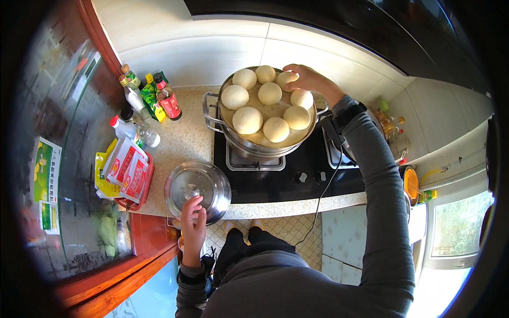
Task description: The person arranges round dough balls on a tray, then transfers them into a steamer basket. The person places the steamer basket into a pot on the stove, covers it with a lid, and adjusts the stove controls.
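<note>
My right hand (312, 80) is at the back right of the steamer, its thumb and fingers around a pale round dough bun (285, 80). Several similar buns, one of them a central bun (269, 94), sit apart on a tan mesh liner (254, 101) in the metal steamer pot (254, 148). My left hand (193, 224) is over the near side of a round steel lid (218, 187) on the counter at the left. Its fingers are apart, with the tips close to the lid's knob (191, 192); whether they touch it is unclear.
The pot stands on a black gas hob (258, 190) with two control knobs. Sauce bottles (169, 99) and a red basket (148, 179) of packets stand left. A black cable (324, 194) hangs from my right wrist across the hob's front. A range hood (318, 28) juts overhead.
</note>
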`<state>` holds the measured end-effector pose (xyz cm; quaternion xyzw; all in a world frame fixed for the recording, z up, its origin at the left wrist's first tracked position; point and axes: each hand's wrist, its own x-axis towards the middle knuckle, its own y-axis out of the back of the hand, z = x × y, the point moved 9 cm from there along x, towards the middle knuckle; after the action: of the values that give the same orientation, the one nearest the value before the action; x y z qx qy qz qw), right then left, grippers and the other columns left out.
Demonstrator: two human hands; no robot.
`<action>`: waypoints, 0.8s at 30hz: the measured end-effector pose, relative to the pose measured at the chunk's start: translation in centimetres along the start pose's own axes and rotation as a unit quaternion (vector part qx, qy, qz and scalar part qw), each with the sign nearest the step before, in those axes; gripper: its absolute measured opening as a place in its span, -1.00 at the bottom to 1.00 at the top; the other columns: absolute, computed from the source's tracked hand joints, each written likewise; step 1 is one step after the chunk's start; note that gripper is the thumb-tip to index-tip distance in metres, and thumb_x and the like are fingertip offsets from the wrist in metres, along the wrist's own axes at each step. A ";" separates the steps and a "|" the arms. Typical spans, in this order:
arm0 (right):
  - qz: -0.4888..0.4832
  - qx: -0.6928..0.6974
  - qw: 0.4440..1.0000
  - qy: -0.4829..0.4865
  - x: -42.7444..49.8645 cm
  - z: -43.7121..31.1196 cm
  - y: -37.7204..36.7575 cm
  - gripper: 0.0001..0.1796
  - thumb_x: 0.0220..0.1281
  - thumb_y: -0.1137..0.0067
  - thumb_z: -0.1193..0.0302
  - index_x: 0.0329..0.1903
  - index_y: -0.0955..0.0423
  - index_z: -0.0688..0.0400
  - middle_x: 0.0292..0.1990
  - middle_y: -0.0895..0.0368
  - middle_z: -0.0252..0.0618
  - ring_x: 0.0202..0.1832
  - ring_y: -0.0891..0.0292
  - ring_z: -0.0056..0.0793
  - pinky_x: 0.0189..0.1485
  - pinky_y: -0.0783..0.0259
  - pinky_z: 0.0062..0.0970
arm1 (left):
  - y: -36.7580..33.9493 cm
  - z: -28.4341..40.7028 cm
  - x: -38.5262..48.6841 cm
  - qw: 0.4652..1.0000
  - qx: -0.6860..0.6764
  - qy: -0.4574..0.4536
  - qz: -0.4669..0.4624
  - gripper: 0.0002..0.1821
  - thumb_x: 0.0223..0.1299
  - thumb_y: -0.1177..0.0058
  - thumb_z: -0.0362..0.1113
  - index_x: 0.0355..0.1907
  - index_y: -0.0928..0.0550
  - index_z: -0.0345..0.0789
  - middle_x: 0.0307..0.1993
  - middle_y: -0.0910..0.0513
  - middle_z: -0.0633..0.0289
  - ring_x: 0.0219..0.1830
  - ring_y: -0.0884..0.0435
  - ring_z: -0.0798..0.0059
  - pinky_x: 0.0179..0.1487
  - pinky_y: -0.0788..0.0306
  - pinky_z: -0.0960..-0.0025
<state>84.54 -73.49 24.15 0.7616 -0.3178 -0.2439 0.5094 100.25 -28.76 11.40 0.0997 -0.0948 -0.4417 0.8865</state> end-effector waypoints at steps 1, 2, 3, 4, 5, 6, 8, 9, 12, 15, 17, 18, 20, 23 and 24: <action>-0.003 -0.003 1.000 0.005 0.0 -0.1 -0.1 -0.28 -0.12 -0.39 0.27 0.20 -0.40 0.12 0.02 -0.54 0.00 0.05 -0.50 -0.14 0.09 -0.45 -0.27 | 0.0 0.2 0.0 1.000 -0.006 -0.007 0.004 -0.67 0.21 0.00 -0.45 0.05 -0.54 -0.29 0.07 -0.51 0.19 -0.13 -0.52 0.47 -0.17 -0.44 0.50; -0.005 -0.005 1.000 0.010 0.1 -0.2 -0.3 -0.29 -0.13 -0.40 0.27 0.18 -0.42 0.12 0.00 -0.55 -0.01 0.06 -0.49 -0.13 0.09 -0.45 -0.27 | -0.1 0.1 0.0 1.000 -0.003 -0.002 0.006 -0.67 0.21 0.00 -0.45 0.05 -0.54 -0.29 0.07 -0.51 0.19 -0.13 -0.52 0.47 -0.16 -0.44 0.50; 0.005 -0.018 0.999 0.026 0.1 -0.5 -0.3 -0.30 -0.13 -0.39 0.27 0.17 -0.43 0.12 -0.02 -0.56 -0.02 0.05 -0.50 -0.13 0.09 -0.45 -0.27 | -0.2 0.2 0.0 1.000 -0.004 -0.004 0.008 -0.67 0.21 0.00 -0.45 0.05 -0.54 -0.29 0.07 -0.51 0.19 -0.13 -0.52 0.47 -0.16 -0.44 0.50; 0.015 -0.030 0.999 0.042 0.1 -0.8 -0.4 -0.32 -0.14 -0.39 0.28 0.15 -0.44 0.11 -0.03 -0.57 -0.02 0.05 -0.50 -0.12 0.09 -0.45 -0.27 | -0.3 0.3 0.0 1.000 -0.004 -0.006 0.011 -0.67 0.21 0.00 -0.45 0.05 -0.54 -0.29 0.07 -0.51 0.18 -0.13 -0.52 0.48 -0.15 -0.44 0.50; 0.022 -0.046 0.997 0.054 0.2 -1.0 -0.4 -0.33 -0.14 -0.39 0.28 0.14 -0.45 0.10 -0.05 -0.58 -0.02 0.04 -0.50 -0.12 0.10 -0.45 -0.27 | -0.5 0.4 0.0 1.000 -0.001 -0.008 0.011 -0.68 0.21 -0.01 -0.45 0.05 -0.54 -0.29 0.07 -0.51 0.18 -0.13 -0.52 0.48 -0.14 -0.44 0.50; 0.020 -0.047 0.997 0.060 0.2 -1.1 -0.5 -0.34 -0.13 -0.40 0.28 0.14 -0.45 0.09 -0.02 -0.56 -0.03 0.06 -0.48 -0.12 0.12 -0.43 -0.26 | -0.6 0.6 -0.1 1.000 0.002 -0.010 0.011 -0.68 0.21 -0.01 -0.45 0.05 -0.54 -0.29 0.07 -0.50 0.18 -0.13 -0.52 0.48 -0.13 -0.44 0.49; 0.009 -0.056 0.996 0.064 0.3 -1.0 -0.8 -0.35 -0.12 -0.41 0.28 0.13 -0.46 0.06 0.04 -0.52 -0.05 0.10 -0.44 -0.14 0.17 -0.38 -0.25 | -1.0 0.9 -0.1 1.000 0.002 -0.016 0.013 -0.68 0.21 -0.01 -0.45 0.04 -0.55 -0.29 0.08 -0.50 0.18 -0.12 -0.52 0.48 -0.11 -0.43 0.49; 0.013 -0.038 0.998 0.049 0.3 -0.6 -0.6 -0.36 -0.13 -0.41 0.28 0.13 -0.46 0.06 0.01 -0.54 -0.06 0.07 -0.46 -0.16 0.13 -0.41 -0.28 | -1.1 1.0 0.0 1.000 0.000 -0.019 0.015 -0.69 0.22 -0.01 -0.45 0.04 -0.55 -0.29 0.08 -0.50 0.18 -0.12 -0.52 0.48 -0.10 -0.43 0.49; 0.012 0.068 0.998 0.002 0.2 1.0 -0.1 -0.37 -0.12 -0.40 0.29 0.12 -0.46 0.07 -0.04 -0.56 -0.13 0.01 -0.50 -0.27 0.05 -0.45 -0.35 | -1.4 1.4 -0.1 1.000 -0.001 -0.023 0.019 -0.69 0.22 0.00 -0.45 0.03 -0.55 -0.30 0.08 -0.49 0.18 -0.11 -0.52 0.49 -0.08 -0.43 0.49; -0.001 0.258 0.965 -0.044 -0.5 2.8 0.8 -0.40 -0.01 -0.37 0.32 0.15 -0.43 0.09 -0.01 -0.53 -0.25 0.02 -0.46 -0.43 0.05 -0.43 -0.42 | -1.5 1.9 -0.2 0.999 0.003 -0.036 0.021 -0.69 0.21 0.00 -0.47 0.03 -0.55 -0.31 0.06 -0.50 0.17 -0.11 -0.53 0.48 -0.07 -0.44 0.48; 0.025 0.361 0.930 -0.057 -1.8 3.6 2.2 -0.44 0.08 -0.32 0.34 0.17 -0.41 0.08 -0.02 -0.53 -0.31 0.00 -0.45 -0.51 0.04 -0.42 -0.48 | -1.6 2.2 -0.4 0.999 -0.005 -0.036 0.016 -0.69 0.23 0.00 -0.46 0.05 -0.54 -0.32 0.06 -0.51 0.15 -0.10 -0.54 0.46 -0.05 -0.44 0.47; 0.035 0.426 0.902 -0.063 -2.3 3.6 2.7 -0.46 0.17 -0.27 0.35 0.21 -0.38 0.11 -0.01 -0.53 -0.32 0.03 -0.46 -0.51 0.07 -0.42 -0.48 | -1.6 2.3 -0.4 0.999 -0.016 -0.029 0.010 -0.68 0.25 0.01 -0.44 0.07 -0.52 -0.33 0.08 -0.51 0.14 -0.08 -0.55 0.45 -0.04 -0.44 0.46; 0.067 0.478 0.876 0.005 -3.7 1.6 4.4 -0.44 0.18 -0.28 0.34 0.22 -0.35 0.15 -0.01 -0.53 -0.31 0.04 -0.46 -0.50 0.10 -0.42 -0.47 | -2.1 2.5 -0.5 0.997 -0.080 0.005 -0.016 -0.66 0.32 0.04 -0.36 0.13 -0.47 -0.34 0.10 -0.50 0.08 -0.04 -0.56 0.41 -0.01 -0.43 0.43; 0.033 0.479 0.873 0.082 -7.1 -3.2 5.6 -0.36 0.14 -0.32 0.31 0.25 -0.30 0.19 0.03 -0.51 -0.29 0.05 -0.48 -0.46 0.18 -0.40 -0.45 | -4.3 3.4 -0.5 0.955 -0.271 0.081 -0.095 -0.54 0.42 0.15 -0.15 0.26 -0.33 -0.34 0.18 -0.44 -0.02 0.09 -0.54 0.26 0.09 -0.41 0.31; -0.008 0.461 0.877 0.137 -8.6 -5.9 5.1 -0.35 0.13 -0.32 0.32 0.25 -0.30 0.20 0.04 -0.50 -0.27 0.04 -0.48 -0.45 0.19 -0.40 -0.45 | -5.4 4.2 -0.4 0.921 -0.352 0.102 -0.131 -0.48 0.44 0.21 -0.07 0.31 -0.27 -0.33 0.22 -0.39 -0.05 0.14 -0.51 0.19 0.14 -0.39 0.26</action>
<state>81.58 -64.92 31.49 0.9384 -0.3154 0.0335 0.1370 94.80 -31.98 13.97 -0.1628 0.1715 -0.5460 0.8037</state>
